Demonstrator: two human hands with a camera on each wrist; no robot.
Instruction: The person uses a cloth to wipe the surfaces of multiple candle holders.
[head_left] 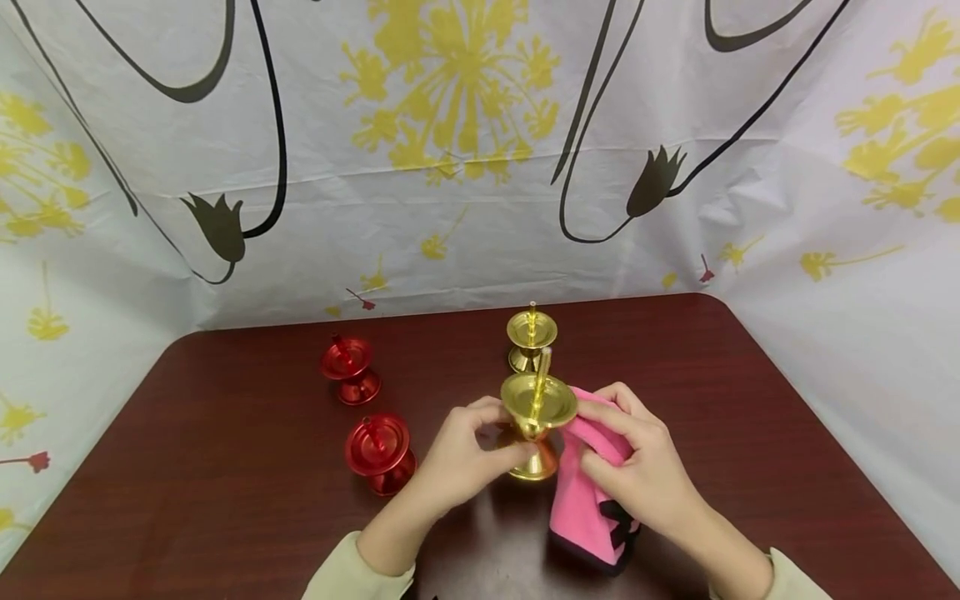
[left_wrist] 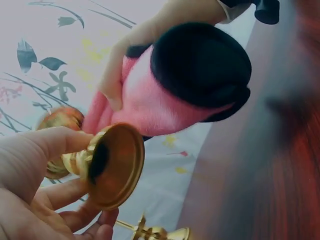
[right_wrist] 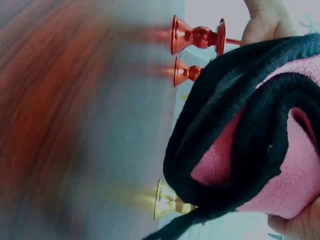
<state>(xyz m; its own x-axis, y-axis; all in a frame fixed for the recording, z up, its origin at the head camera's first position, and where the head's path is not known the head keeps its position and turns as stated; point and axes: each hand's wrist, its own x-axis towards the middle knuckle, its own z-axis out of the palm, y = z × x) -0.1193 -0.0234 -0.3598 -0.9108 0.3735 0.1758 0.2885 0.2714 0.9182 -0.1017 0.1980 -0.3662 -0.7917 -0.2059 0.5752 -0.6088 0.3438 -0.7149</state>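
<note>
My left hand [head_left: 468, 450] grips a gold lamp stand [head_left: 540, 404] by its stem, thumb on the near side. The stand has a shallow dish, a central upright stick and a flared foot. In the left wrist view, the hollow underside of its foot [left_wrist: 120, 167] faces the camera. A pink cloth with black edging [head_left: 581, 500] hangs folded from my right hand [head_left: 637, 458]. That hand's fingers hold the cloth against the dish's right side. Part of the cloth is hidden behind the right hand. In the right wrist view, the bunched cloth [right_wrist: 285, 185] covers most of the lamp stand.
Another gold lamp stand [head_left: 531, 333] stands upright behind the held one. Two red lamp stands, a farther one [head_left: 348, 367] and a nearer one [head_left: 381, 454], stand to the left on the dark wooden table [head_left: 225, 500]. A printed white sheet [head_left: 450, 233] hangs behind the table.
</note>
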